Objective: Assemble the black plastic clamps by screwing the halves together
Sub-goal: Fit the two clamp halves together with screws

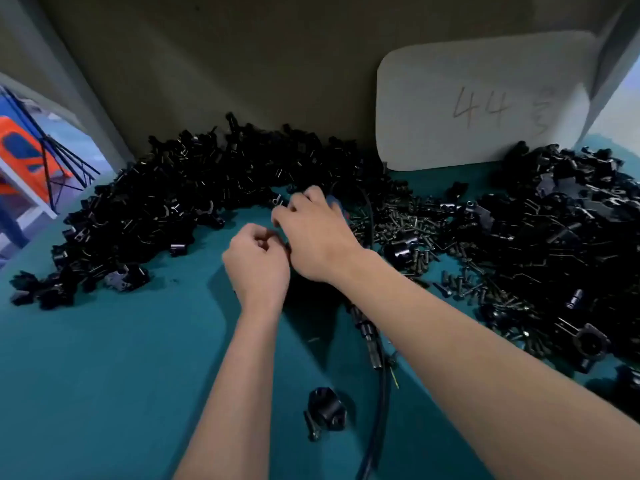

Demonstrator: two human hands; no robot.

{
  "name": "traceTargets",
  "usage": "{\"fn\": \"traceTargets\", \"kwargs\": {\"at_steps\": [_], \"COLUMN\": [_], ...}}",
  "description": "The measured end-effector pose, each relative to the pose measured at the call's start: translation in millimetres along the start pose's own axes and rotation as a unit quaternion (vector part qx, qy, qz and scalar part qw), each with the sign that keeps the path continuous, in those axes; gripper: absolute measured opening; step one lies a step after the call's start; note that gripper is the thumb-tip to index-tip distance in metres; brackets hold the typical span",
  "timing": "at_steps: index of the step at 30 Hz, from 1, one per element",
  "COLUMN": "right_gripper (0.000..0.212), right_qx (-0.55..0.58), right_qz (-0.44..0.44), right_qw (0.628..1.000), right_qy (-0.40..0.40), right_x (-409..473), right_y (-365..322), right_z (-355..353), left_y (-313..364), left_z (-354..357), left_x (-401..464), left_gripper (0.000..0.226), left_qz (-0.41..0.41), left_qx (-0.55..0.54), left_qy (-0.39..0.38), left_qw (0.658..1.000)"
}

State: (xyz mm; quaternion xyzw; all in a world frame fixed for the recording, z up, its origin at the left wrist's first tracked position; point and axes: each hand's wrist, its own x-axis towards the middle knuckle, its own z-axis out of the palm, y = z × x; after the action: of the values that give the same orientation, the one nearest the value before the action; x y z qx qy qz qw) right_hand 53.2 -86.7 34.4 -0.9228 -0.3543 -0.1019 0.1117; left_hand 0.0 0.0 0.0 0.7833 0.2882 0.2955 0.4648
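Observation:
A big heap of black clamp halves (194, 188) curves along the back left of the teal table (104, 375). My left hand (258, 263) is a closed fist in the middle; a dark sliver shows at its thumb, and the rest of what it holds is hidden. Beside it, my right hand (313, 233) reaches to the heap's inner edge with fingers bent down over loose pieces; what they hold is hidden. Black screws (412, 230) lie scattered to the right. One assembled clamp (327, 408) with a screw beside it lies near me.
A second heap of black parts (561, 237) fills the right side. A black cable with a connector (367, 332) runs under my right forearm toward me. A white card marked 44 (481, 105) leans on the back wall. The table's left edge opens onto an orange and blue frame (27, 150).

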Motion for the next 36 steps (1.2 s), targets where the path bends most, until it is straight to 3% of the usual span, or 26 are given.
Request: {"fn": "traceTargets", "kwargs": {"at_steps": [2, 5, 7, 9, 12, 14, 16, 18, 20, 23, 25, 27, 29, 32, 36], "right_gripper": [0.047, 0.054, 0.048, 0.039, 0.036, 0.036, 0.033, 0.026, 0.018, 0.013, 0.011, 0.012, 0.014, 0.027, 0.033], "right_qx": [-0.04, -0.088, -0.111, -0.104, 0.0, 0.119, 0.24, 0.301, 0.347, 0.435, 0.367, 0.21, 0.115, 0.073, 0.048], "right_qz": [-0.004, 0.01, 0.023, 0.024, 0.019, 0.054, 0.096, 0.116, 0.144, 0.182, 0.198, 0.229, 0.264, 0.267, 0.239], "right_qw": [0.999, 0.99, 0.982, 0.983, 0.996, 0.991, 0.965, 0.94, 0.919, 0.881, 0.908, 0.947, 0.957, 0.961, 0.969], "right_qy": [-0.033, -0.108, -0.154, -0.15, -0.092, -0.03, 0.052, 0.116, 0.118, 0.039, 0.049, 0.078, 0.046, 0.0, 0.041], "right_x": [23.8, 56.5, 69.4, 72.3, 63.8, 49.9, 34.0, 12.8, -10.7, -47.0, -65.2, -77.9, -87.6, -93.7, -96.7], "right_y": [-2.2, -2.8, -4.1, -5.9, -3.9, 0.2, 6.4, 16.9, 31.1, 50.8, 66.3, 84.1, 95.7, 96.0, 95.1], "right_z": [6.6, 12.2, 16.2, 18.3, 13.3, 2.6, -10.5, -24.7, -35.1, -47.3, -49.8, -48.5, -42.3, -28.4, -17.8], "left_y": [-5.6, -8.3, -7.5, -7.0, -9.2, -12.6, -12.5, -5.3, 4.5, 15.5, 14.6, 8.1, -0.2, -6.1, -2.1], "left_z": [-0.2, 2.9, 5.0, 5.5, 0.8, -0.4, -0.1, 1.1, 3.6, 6.6, 7.1, 5.1, 1.6, -1.0, 2.6], "left_x": [9.5, 12.4, 12.1, 10.9, 9.6, 10.9, 9.1, 0.5, -9.4, -26.7, -37.3, -46.2, -51.5, -53.0, -49.5], "left_gripper": [0.017, 0.021, 0.02, 0.019, 0.019, 0.035, 0.062, 0.072, 0.056, 0.026, 0.018, 0.015, 0.018, 0.025, 0.029], "left_qz": [-0.027, -0.036, -0.021, -0.009, 0.015, 0.063, 0.099, 0.108, 0.107, 0.106, 0.095, 0.07, 0.042, 0.031, 0.052], "left_qx": [-0.022, -0.044, -0.041, -0.035, -0.023, -0.016, -0.037, -0.127, -0.217, -0.258, -0.252, -0.257, -0.258, -0.25, -0.231], "left_qy": [0.031, 0.011, 0.003, 0.015, 0.052, 0.038, -0.039, -0.132, -0.162, -0.176, -0.188, -0.185, -0.172, -0.168, -0.172], "left_qw": [0.999, 0.998, 0.999, 0.999, 0.998, 0.997, 0.994, 0.977, 0.957, 0.944, 0.945, 0.946, 0.95, 0.953, 0.956]}}
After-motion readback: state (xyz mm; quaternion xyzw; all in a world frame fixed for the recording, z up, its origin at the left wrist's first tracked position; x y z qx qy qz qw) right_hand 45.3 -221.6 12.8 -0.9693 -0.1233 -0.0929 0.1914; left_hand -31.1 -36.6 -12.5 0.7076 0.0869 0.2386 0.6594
